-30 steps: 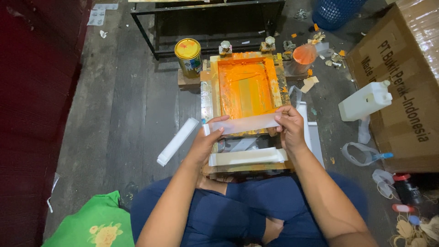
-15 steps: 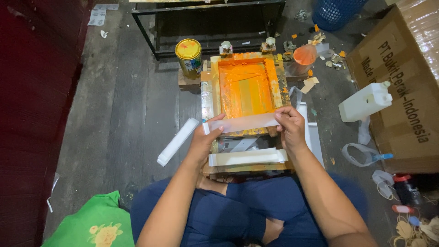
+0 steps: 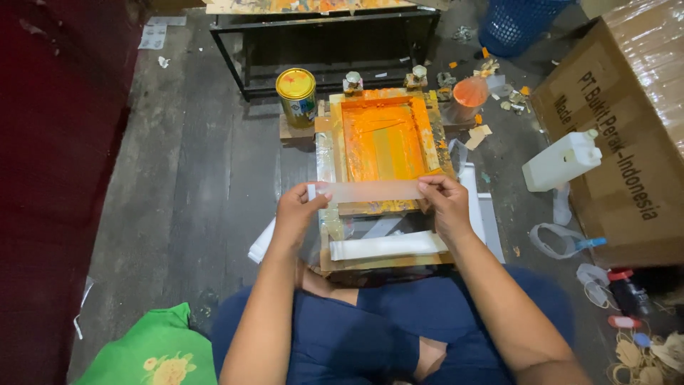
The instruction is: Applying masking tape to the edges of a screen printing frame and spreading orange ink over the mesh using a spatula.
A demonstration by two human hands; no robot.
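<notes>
My left hand [image 3: 298,212] and my right hand [image 3: 443,202] each pinch one end of a long translucent white strip [image 3: 370,190], held flat and level over the near edge of a wooden screen-printing frame [image 3: 385,139] smeared with orange ink. Below the strip, a second white strip [image 3: 388,246] lies on the board in front of my knees. I am seated on the floor in dark blue trousers.
A yellow-lidded tin [image 3: 296,96] stands left of the frame, an orange-stained cup [image 3: 469,96] to its right. A white jerrycan [image 3: 563,160] leans by a large cardboard box [image 3: 627,142]. A black metal stand [image 3: 324,43] is behind; green cloth [image 3: 153,353] lies near left.
Both hands have lifted the strip slightly and pulled it straight between them; the view has shifted a little.
</notes>
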